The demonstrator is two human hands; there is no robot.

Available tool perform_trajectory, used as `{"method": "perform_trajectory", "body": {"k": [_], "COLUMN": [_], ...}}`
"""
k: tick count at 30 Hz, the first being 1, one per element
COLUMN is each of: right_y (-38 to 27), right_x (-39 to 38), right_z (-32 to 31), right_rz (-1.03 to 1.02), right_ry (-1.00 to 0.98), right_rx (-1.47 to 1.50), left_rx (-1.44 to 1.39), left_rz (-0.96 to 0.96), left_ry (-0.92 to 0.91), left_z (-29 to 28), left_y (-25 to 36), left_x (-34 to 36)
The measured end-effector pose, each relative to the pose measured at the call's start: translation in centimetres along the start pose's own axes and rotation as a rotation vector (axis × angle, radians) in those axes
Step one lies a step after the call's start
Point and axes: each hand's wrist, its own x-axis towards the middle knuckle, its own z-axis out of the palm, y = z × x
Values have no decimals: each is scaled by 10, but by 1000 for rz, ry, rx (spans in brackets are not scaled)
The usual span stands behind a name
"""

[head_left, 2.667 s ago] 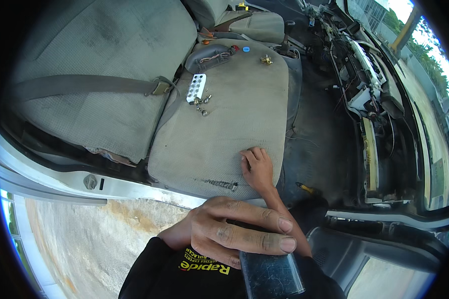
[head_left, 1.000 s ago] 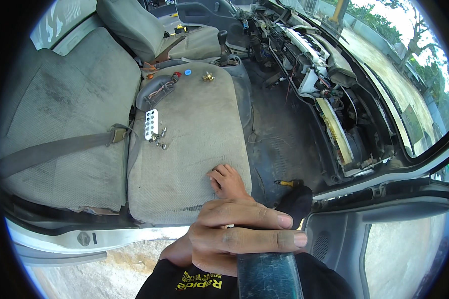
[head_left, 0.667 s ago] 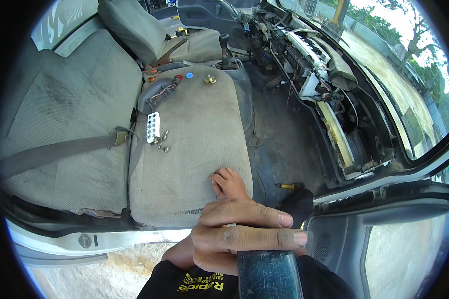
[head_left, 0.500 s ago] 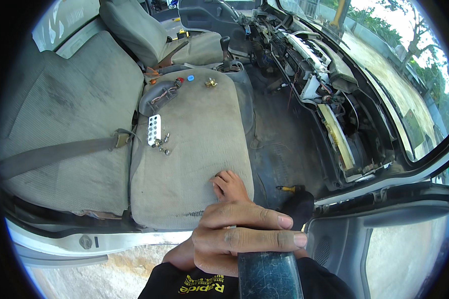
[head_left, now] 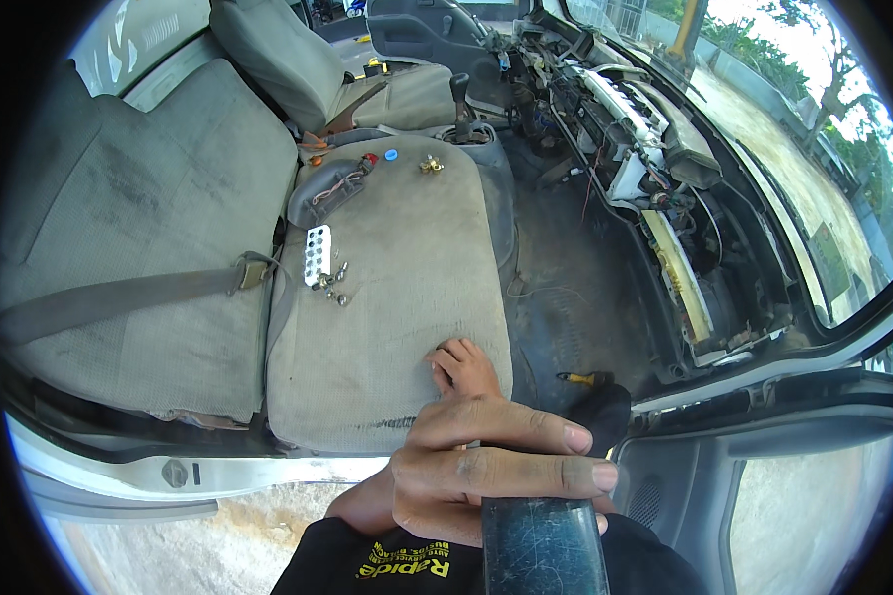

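Close up at the lower middle, my left hand is closed around a dark, scratched rectangular thing, its kind unclear. Two fingers stretch rightward over its top edge; the others are partly hidden behind it. Farther off, my right hand rests on the grey seat cushion, fingers loosely bent and slightly apart, with nothing in them. Its forearm is mostly covered by the left hand. Beyond on the cushion lie a white strip with round holes, small metal fittings, brass-coloured fittings and a blue cap.
A dark grey curved plastic piece with wires lies by the backrest. A seat belt crosses the left seat. The opened dashboard shows wiring and ducts. A yellow-handled tool lies in the footwell, and the door stands at right.
The view has shifted slightly, so the cab's contents sit a little farther right. My left hand and the dark rectangular thing have moved slightly right together. My right hand stays on the cushion.
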Motion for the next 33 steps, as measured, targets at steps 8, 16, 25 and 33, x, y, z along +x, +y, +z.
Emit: {"method": "perform_trajectory", "body": {"k": [8, 16, 25, 33], "right_y": [-2, 1, -3, -6], "right_x": [1, 1, 2, 3], "right_z": [-5, -2, -9, -10], "right_rz": [-3, -48, -73, -42], "right_ry": [-38, -3, -30, -33], "right_rx": [-46, -37, -85, -66], "left_rx": [6, -39, -34, -44], "left_rz": [-24, 24, 35, 40], "left_ry": [11, 143, 136, 143], "left_z": [2, 13, 12, 13], "left_y": [6, 4, 2, 0], "left_x": [3, 5, 5, 5]}}
